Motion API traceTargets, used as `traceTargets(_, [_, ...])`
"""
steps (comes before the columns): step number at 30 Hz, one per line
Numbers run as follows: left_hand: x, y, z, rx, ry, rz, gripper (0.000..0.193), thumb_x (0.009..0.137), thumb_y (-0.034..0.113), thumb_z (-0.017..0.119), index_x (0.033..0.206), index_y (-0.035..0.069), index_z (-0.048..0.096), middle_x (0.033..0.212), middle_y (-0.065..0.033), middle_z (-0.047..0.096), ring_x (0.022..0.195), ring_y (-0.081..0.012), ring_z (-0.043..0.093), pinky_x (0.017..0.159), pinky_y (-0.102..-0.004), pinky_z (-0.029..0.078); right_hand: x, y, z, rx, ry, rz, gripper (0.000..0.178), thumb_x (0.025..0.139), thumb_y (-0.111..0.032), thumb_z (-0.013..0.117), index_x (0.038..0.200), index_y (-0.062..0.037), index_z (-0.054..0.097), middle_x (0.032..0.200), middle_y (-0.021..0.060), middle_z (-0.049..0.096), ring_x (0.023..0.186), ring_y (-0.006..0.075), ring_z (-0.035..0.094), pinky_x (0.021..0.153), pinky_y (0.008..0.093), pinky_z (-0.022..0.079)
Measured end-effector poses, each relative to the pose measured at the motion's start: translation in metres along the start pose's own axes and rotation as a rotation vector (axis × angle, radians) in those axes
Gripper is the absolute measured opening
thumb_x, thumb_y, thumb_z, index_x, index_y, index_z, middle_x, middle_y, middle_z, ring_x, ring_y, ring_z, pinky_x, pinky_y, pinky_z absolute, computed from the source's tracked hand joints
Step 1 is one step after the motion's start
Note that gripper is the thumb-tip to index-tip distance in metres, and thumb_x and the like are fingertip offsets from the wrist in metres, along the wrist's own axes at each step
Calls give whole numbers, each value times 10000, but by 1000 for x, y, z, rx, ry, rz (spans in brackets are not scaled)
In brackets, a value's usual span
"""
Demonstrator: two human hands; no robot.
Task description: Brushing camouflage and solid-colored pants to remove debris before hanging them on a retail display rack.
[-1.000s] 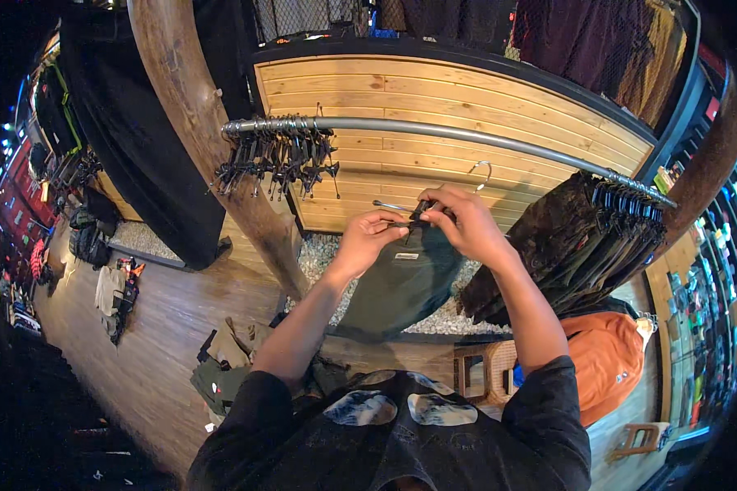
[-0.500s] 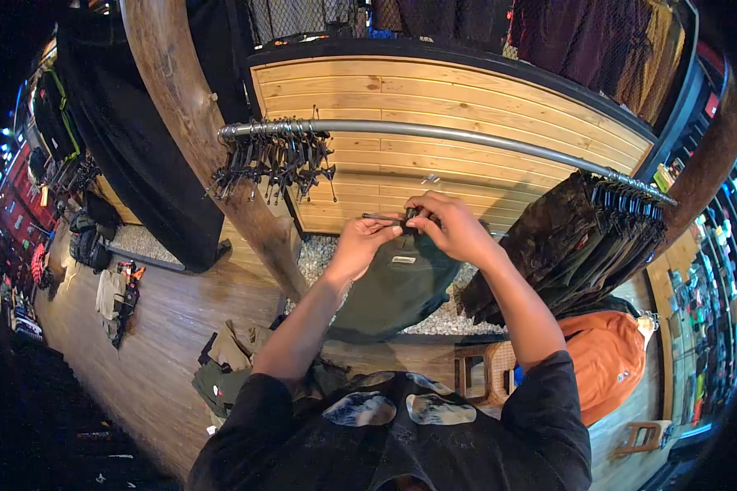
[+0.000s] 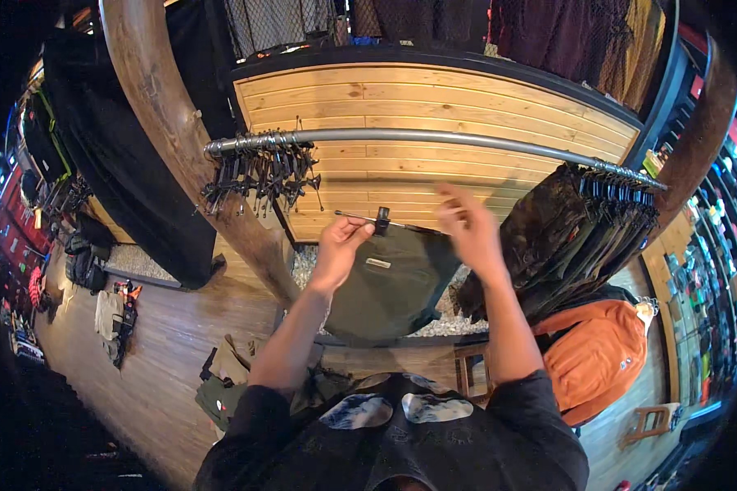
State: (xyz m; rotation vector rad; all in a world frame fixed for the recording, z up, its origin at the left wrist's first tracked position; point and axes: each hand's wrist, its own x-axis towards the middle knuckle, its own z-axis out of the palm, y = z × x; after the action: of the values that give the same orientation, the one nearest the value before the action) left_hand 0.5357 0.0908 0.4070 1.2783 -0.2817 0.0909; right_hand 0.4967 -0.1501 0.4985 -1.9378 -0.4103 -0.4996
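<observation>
Head view, looking down past my own forearms: the largest thing before me is the curved wall of pale wooden planks [image 3: 434, 98], and across it runs the long grey metal clothes rail [image 3: 467, 139], which I take as my landmark. Below the rail's right end hangs a dense row of dark folded trousers on clip hangers [image 3: 581, 237]; below its left end, a cluster of empty black clip hangers [image 3: 258, 172]. Under the rail's middle hangs the dark green garment [image 3: 389, 282] on its black clip hanger [image 3: 382, 219]. My left hand [image 3: 340, 250] pinches the hanger's left end, fingers closed on it. My right hand [image 3: 467, 225] is blurred, fingers spread, holding nothing that I can make out. I judge the garment is being fixed on its hanger; lifting it to the rail would need the hook free and level. Beneath the rail lies a brown plank floor [image 3: 139, 360].
</observation>
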Motion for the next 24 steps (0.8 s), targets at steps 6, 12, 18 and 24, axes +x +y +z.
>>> traceTargets(6, [10, 5, -23, -146, -24, -1, 143, 932, 35, 644, 1047, -17, 575, 930, -59, 666, 866, -93, 604, 837, -231, 462, -72, 129, -57, 436, 645, 225, 449, 991, -500, 485, 1018, -78, 635, 921, 28, 601, 938, 128, 555, 799, 279, 431])
traceTargets(12, [14, 5, -24, -200, -93, -20, 143, 923, 23, 647, 1049, 9, 583, 942, -56, 677, 872, -97, 615, 850, -245, 467, -63, 143, -39, 722, 153, 521, 743, 913, -724, 397, 1099, -46, 635, 1037, 35, 625, 977, 167, 582, 816, 321, 436])
traceTargets(18, [18, 0, -26, -186, -135, -40, 126, 924, 23, 645, 1032, 11, 582, 955, -66, 679, 896, -103, 619, 852, -250, 473, -39, 60, -42, -70, -208, 14, 559, 749, -182, 828, 1247, -42, 616, 1145, 99, 649, 1103, 233, 609, 970, 355, 455])
traceTargets(24, [15, -7, -36, -162, -123, -85, 141, 925, 36, 653, 1043, -16, 596, 969, -67, 679, 897, -91, 605, 844, -244, 465, -37, 33, -39, -421, -195, -101, 475, 789, -177, 791, 1231, -89, 643, 1074, 132, 694, 1010, 310, 659, 869, 376, 514])
